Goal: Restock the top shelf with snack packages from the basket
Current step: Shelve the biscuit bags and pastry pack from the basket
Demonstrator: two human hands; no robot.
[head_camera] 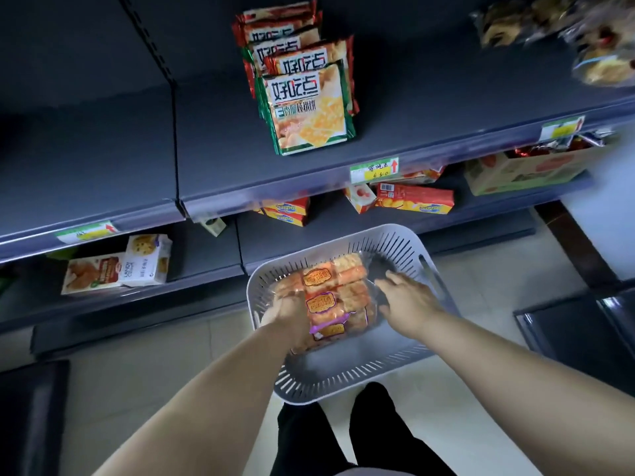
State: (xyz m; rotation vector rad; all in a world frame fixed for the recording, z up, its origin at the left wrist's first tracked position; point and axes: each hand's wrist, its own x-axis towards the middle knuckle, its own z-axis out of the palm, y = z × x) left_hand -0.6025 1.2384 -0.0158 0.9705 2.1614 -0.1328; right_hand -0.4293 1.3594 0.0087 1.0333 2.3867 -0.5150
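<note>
A grey slotted plastic basket (pixel 405 249) sits on the floor in front of the shelving. Inside it lies a clear snack package (pixel 338 297) of orange-labelled pastries. My left hand (pixel 287 312) grips the package's left edge. My right hand (pixel 407 298) is at its right edge, fingers curled on the wrapper. The top shelf (pixel 220 159) is dark grey and holds a row of upright cracker packets (pixel 309 108) with green and red borders. At the shelf's far right are blurred clear bags of snacks (pixel 598 46).
The lower shelf carries boxed biscuits (pixel 117 269), red and yellow boxes (pixel 412 199) and an open carton (pixel 525 175). Price labels (pixel 374 170) line the shelf edge. My legs (pixel 343 438) stand just behind the basket on a pale tiled floor.
</note>
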